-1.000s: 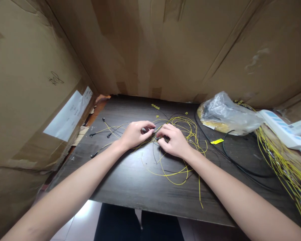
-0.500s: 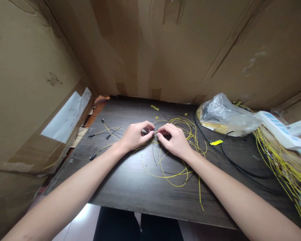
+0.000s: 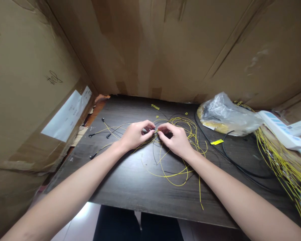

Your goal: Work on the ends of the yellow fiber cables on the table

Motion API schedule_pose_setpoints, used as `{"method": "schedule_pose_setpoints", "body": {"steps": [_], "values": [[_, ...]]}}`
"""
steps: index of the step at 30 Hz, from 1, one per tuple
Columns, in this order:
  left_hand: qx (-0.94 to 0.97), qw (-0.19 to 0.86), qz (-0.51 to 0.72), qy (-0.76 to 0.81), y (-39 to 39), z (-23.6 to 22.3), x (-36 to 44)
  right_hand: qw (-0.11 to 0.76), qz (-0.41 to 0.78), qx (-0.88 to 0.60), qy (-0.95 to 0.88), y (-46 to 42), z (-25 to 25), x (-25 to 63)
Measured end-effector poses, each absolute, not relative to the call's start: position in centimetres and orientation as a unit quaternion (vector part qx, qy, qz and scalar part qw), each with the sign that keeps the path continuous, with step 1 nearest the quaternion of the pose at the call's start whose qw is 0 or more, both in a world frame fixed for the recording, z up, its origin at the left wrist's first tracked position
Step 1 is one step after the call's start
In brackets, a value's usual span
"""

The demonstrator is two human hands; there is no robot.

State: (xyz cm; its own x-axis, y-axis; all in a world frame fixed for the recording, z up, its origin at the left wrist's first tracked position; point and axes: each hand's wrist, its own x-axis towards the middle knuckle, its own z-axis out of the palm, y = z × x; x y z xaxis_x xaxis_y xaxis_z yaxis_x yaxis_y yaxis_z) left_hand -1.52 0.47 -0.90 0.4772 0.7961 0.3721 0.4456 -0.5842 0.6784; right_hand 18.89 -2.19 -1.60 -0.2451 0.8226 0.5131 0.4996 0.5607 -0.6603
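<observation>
My left hand is closed in a pinch at the middle of the dark table, its fingertips on the dark end of a thin wire. Just to the right, my right hand pinches a small yellow piece, too small to make out fully. The fingertips of both hands face each other with a narrow gap between. Thin yellow wires and black ones lie looped beneath and around my right hand. Left of my left hand, several wires end in black connectors.
Small yellow pieces lie toward the back. At the right are a clear plastic bag, a white power strip, a black cable with a yellow tag, and a yellow wire bundle. Cardboard walls enclose the table.
My right fingertips have shifted very slightly away from my left ones, and the small yellow piece between them shows more clearly. The wires lie nearly as before.
</observation>
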Motion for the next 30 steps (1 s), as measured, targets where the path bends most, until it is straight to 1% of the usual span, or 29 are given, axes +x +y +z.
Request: {"method": "schedule_pose_setpoints", "body": {"steps": [4,9,30], "values": [[0.832,0.235,0.345,0.366,0.49,-0.85,-1.54,0.454,0.208,-0.431,-0.751,-2.26,-1.58,18.77],[0.843,0.210,0.347,0.353,0.40,-0.75,-1.51,0.445,0.204,-0.428,-0.760,-2.32,-1.59,18.79],[0.844,0.213,0.344,0.353,0.48,-0.88,-1.45,0.440,0.221,-0.420,-0.762,-2.26,-1.74,18.81]]}}
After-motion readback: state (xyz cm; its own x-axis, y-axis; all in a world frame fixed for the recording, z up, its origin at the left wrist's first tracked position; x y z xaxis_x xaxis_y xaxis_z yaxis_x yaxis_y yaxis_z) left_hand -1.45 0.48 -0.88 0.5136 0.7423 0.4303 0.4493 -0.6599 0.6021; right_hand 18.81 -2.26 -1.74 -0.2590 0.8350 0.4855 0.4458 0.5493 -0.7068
